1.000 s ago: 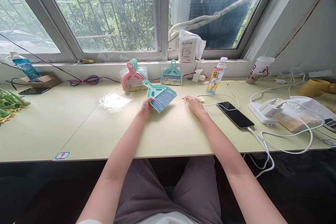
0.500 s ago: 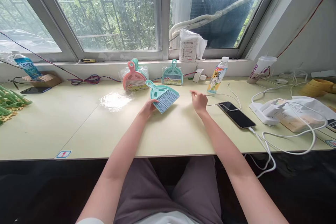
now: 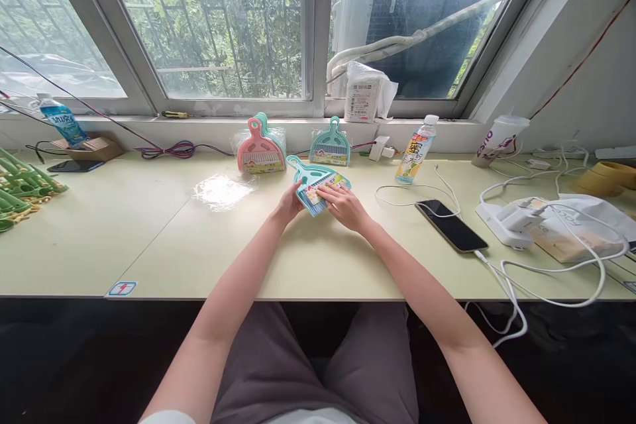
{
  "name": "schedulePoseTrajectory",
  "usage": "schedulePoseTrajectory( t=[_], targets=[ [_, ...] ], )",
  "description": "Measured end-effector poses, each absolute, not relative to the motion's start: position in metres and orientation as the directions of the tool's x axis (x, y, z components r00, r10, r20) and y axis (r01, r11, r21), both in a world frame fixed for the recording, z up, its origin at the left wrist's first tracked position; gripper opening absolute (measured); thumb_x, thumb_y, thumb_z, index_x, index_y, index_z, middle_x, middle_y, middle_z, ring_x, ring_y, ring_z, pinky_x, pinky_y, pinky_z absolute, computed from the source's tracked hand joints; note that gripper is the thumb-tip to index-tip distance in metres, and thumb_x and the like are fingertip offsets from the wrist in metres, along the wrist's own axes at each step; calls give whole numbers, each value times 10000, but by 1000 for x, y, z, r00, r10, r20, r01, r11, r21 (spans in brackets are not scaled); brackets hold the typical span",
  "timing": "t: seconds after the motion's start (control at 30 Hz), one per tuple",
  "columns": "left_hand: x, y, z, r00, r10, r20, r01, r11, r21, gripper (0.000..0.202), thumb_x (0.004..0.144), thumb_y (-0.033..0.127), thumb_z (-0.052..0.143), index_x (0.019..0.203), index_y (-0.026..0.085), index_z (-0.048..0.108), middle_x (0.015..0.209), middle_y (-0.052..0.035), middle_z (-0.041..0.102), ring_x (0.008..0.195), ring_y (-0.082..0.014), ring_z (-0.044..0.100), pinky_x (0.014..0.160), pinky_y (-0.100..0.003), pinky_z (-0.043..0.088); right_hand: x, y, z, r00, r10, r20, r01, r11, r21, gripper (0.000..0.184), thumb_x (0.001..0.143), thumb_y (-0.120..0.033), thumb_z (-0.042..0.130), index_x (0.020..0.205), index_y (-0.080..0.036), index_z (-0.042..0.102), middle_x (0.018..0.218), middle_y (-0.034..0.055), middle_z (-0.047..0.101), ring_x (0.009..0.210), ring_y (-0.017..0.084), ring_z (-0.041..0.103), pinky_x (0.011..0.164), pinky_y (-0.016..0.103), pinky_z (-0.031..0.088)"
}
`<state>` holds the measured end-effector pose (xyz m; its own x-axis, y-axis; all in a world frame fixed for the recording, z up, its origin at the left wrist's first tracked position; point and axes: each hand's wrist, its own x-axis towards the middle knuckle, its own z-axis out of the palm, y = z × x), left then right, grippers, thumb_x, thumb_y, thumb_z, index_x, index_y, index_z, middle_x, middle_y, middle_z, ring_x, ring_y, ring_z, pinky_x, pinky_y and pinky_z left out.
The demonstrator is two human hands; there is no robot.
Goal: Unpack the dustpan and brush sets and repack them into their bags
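Note:
In front of me, tilted above the table, is a turquoise dustpan (image 3: 309, 174) with a striped blue-and-white brush (image 3: 320, 204) nested in it. My left hand (image 3: 289, 204) grips its left edge. A colourful printed label card (image 3: 314, 194) lies across the brush bristles. My right hand (image 3: 345, 207) is closed on the card's right part, fingers laid close together over it; the thumb is hidden. Behind stand a wrapped turquoise dustpan set (image 3: 330, 142) and a pink dustpan set (image 3: 260, 152) with turquoise ones behind it.
A clear plastic wrapper (image 3: 222, 193) lies left on the table (image 3: 189, 258). To the right are a drink bottle (image 3: 416, 151), a phone (image 3: 452, 225) with white cables, a power strip (image 3: 504, 225) and a cup (image 3: 499, 140). Green stalk-like pieces (image 3: 24, 189) lie far left.
My right hand has moved left from beside the bottle onto the brush. The printed label card now shows over the bristles. My left hand still holds the dustpan, slightly shifted right.

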<state>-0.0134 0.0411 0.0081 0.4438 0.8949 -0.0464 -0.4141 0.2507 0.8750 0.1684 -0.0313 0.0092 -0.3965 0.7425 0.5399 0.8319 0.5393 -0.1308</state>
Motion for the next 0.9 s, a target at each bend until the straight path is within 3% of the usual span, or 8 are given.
schedulePoseTrajectory(
  t=[0.23,0.43,0.53,0.6,0.67,0.77,0.83,0.9],
  targets=[
    [-15,41,5,444,896,12,-413,193,890,287,677,113,610,963,130,631,853,-42,694,726,-146,628,733,-279,523,170,-33,13,-396,764,509,818,545,-181,442,963,-241,341,1381,-259,484,1447,-6,464,1351,204,411,1054,406,379],
    [-15,40,7,428,904,13,-410,181,894,265,650,88,563,907,129,614,809,-37,678,705,-151,615,724,-299,529,169,-30,8,-330,780,532,819,516,-250,406,978,-349,338,1323,-282,542,1419,17,505,1322,244,430,1058,454,337],
    [-15,38,9,432,901,38,-418,162,894,308,648,100,573,952,133,610,864,-48,688,757,-165,632,709,-284,531,167,-27,6,-207,785,584,800,479,-360,422,971,-406,339,1341,-293,507,1472,30,436,1334,244,401,1068,451,331],
    [-14,37,10,435,898,61,-423,144,894,346,642,107,587,985,141,603,906,-53,692,795,-175,643,700,-277,533,166,-25,4,-13,774,633,766,415,-492,481,945,-456,382,1392,-285,424,1529,47,333,1378,252,331,1095,464,307],
    [-13,36,11,439,895,75,-416,128,900,366,635,110,599,999,145,593,932,-54,694,812,-178,648,700,-274,532,165,-22,2,254,755,605,648,332,-685,611,898,-494,464,1443,-263,312,1564,76,232,1417,256,260,1120,474,286],
    [-11,35,11,464,881,88,-394,116,912,383,631,126,620,1011,143,586,955,-56,694,836,-182,648,723,-281,528,164,-19,-1,521,811,266,213,178,-961,751,827,-498,582,1447,-246,239,1544,122,254,1387,245,342,1079,438,380],
    [-10,34,10,494,864,100,-374,107,921,406,628,143,642,1030,141,587,975,-59,693,860,-188,646,741,-289,523,163,-18,-3,426,905,1,-121,57,-991,644,820,-446,612,1369,-234,351,1423,130,453,1248,229,521,987,400,482],
    [-10,34,9,519,847,116,-355,91,930,436,627,156,662,1056,144,583,999,-62,690,882,-196,645,758,-299,519,161,-17,-4,260,960,-99,-324,-9,-946,423,830,-353,615,1212,-214,496,1209,94,633,1046,199,647,894,362,544]
  ],
)
